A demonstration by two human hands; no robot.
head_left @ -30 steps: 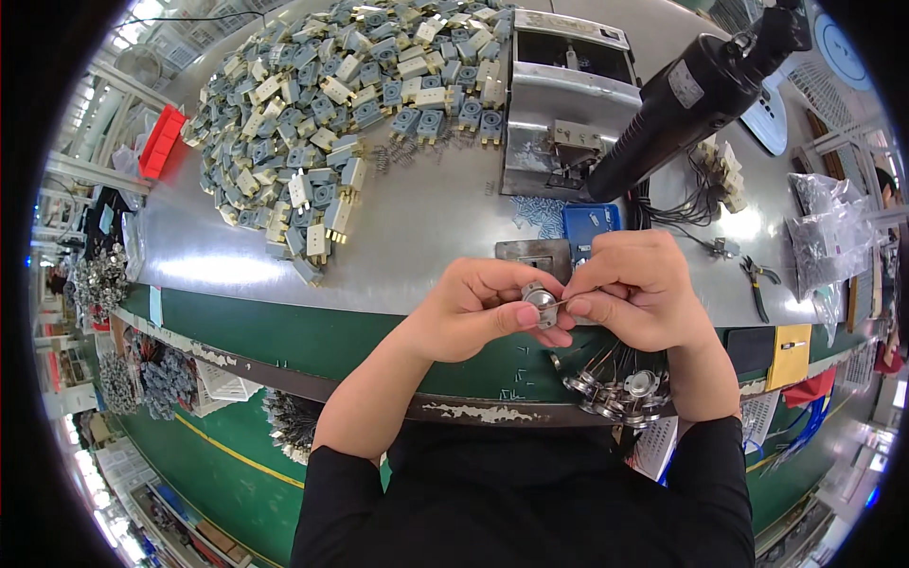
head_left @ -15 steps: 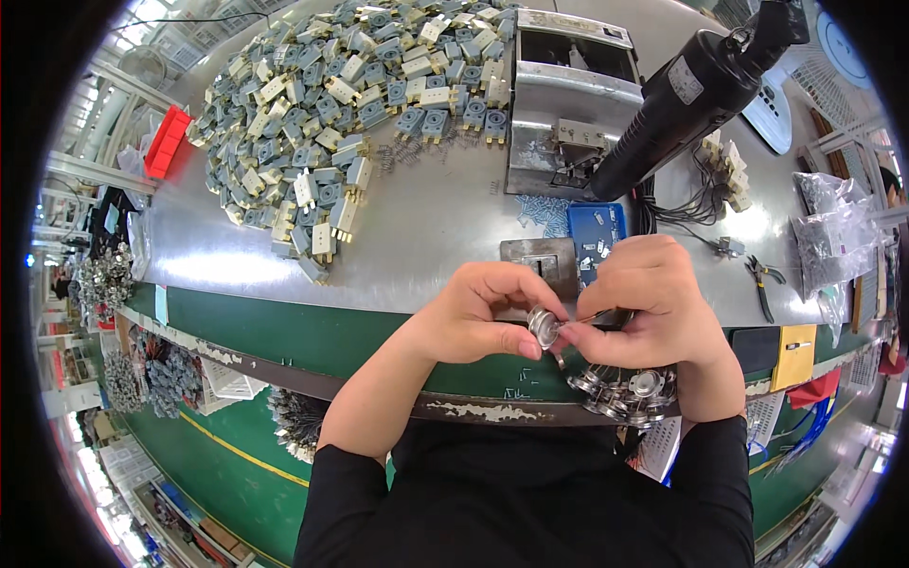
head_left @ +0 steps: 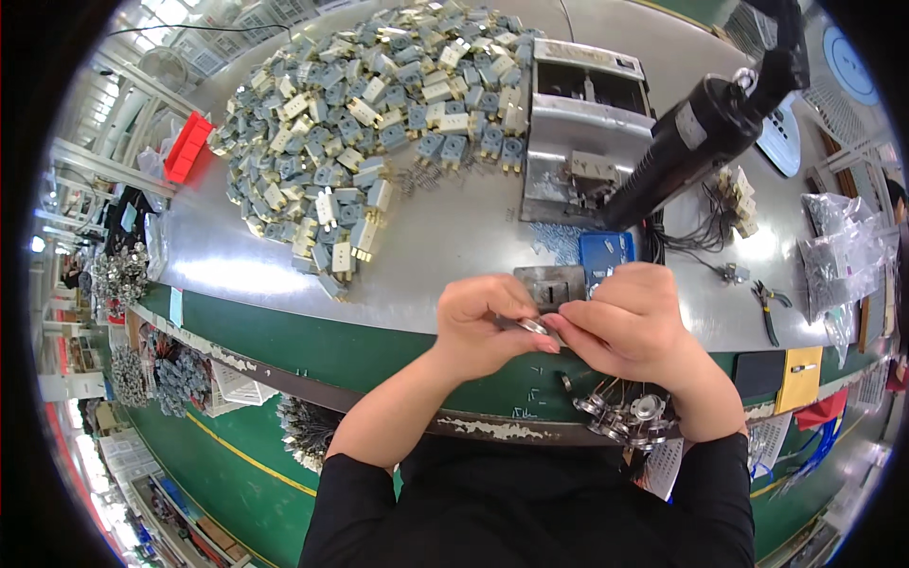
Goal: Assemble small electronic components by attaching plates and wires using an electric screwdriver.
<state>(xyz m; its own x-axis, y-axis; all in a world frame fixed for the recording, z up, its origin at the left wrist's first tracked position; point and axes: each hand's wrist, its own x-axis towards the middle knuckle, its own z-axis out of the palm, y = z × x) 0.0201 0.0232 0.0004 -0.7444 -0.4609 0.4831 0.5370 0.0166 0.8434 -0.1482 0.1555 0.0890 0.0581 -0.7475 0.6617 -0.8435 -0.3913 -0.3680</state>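
My left hand (head_left: 481,320) pinches a small round metal part (head_left: 533,326) between thumb and forefinger, its disc seen nearly edge-on. Closed fingers of my right hand (head_left: 632,324) meet the part's right side; what they grip is hidden behind them. Below my right hand, a cluster of similar round metal parts with thin wires (head_left: 627,415) lies at the bench's front edge. Just beyond my hands sit a slotted metal block (head_left: 552,284) and a blue tray (head_left: 604,250) with small pieces in it.
A large heap of grey and cream plug-like housings (head_left: 341,133) covers the back left. Behind the tray stands a metal machine (head_left: 568,142), with a black cylindrical tool (head_left: 677,137) slanting beside it. Pliers (head_left: 768,310) and a yellow pad (head_left: 801,379) lie to the right.
The round part has tipped from facing me to nearly edge-on. My right fingers have moved left against it, and the whole view has shifted slightly.
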